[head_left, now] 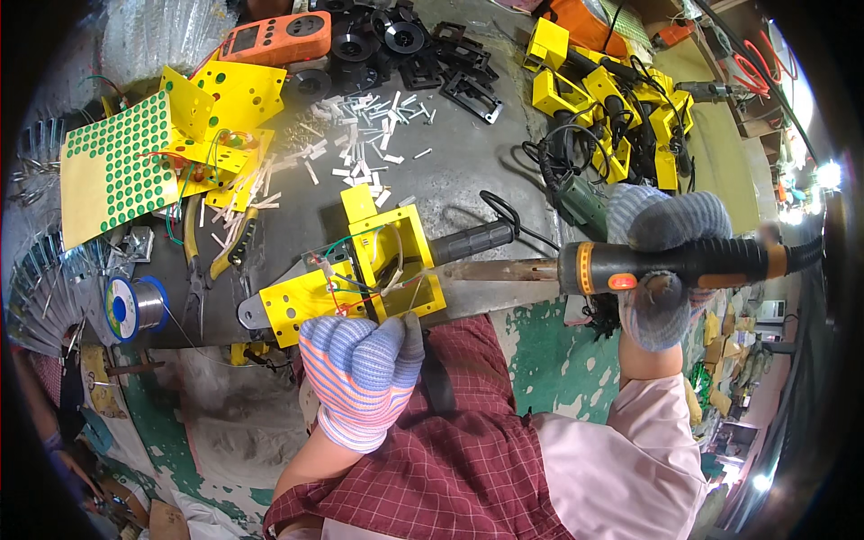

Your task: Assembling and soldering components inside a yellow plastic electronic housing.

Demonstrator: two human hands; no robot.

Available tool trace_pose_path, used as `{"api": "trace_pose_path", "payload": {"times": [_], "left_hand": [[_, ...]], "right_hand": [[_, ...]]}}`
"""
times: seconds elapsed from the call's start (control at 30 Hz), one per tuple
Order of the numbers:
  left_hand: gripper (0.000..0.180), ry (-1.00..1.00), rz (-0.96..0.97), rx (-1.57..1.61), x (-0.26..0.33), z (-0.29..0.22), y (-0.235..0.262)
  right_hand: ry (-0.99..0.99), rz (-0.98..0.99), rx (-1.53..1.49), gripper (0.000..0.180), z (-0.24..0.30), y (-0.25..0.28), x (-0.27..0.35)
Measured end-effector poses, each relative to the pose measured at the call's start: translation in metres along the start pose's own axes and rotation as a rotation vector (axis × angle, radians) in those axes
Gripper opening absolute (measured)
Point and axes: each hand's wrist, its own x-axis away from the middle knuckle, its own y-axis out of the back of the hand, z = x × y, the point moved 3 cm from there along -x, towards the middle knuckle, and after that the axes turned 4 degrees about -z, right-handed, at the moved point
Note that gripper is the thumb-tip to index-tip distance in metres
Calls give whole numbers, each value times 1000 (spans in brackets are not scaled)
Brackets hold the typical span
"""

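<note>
My right hand (668,261), in a grey-blue glove, is wrapped round a black hot air gun (598,267) with orange bands. The gun's metal nozzle (504,270) points left at an open yellow metal housing (418,236). My left hand (364,373), in a striped glove, is closed at the housing's near edge. Its fingertips pinch a thin wire (413,297) there. Red, green and pale wires (396,256) run inside the housing. A black ribbed handle (472,241) with a cable sticks out of its right side.
Pliers (196,270) and a solder spool (135,309) lie at the left, by yellow plates (238,94) and a green-dotted sheet (117,162). White tube pieces (360,144), an orange meter (274,39) and black parts (400,36) lie behind. Finished-looking yellow housings (616,108) are piled far right.
</note>
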Motion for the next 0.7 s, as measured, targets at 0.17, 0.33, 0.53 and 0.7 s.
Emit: {"api": "trace_pose_path", "payload": {"times": [0.17, 0.33, 0.53, 0.7], "left_hand": [[34, 16, 1, 10, 1, 0, 1], [33, 37, -3, 56, 0, 0, 8], [30, 269, -148, 234, 17, 13, 36], [22, 374, -269, 200, 16, 26, 52]], "right_hand": [[1, 2, 24, 45, 0, 8, 0], [8, 3, 44, 47, 0, 7, 0], [-32, -200, -228, 41, 3, 24, -3], [-16, -209, -234, 38, 6, -6, -18]]}}
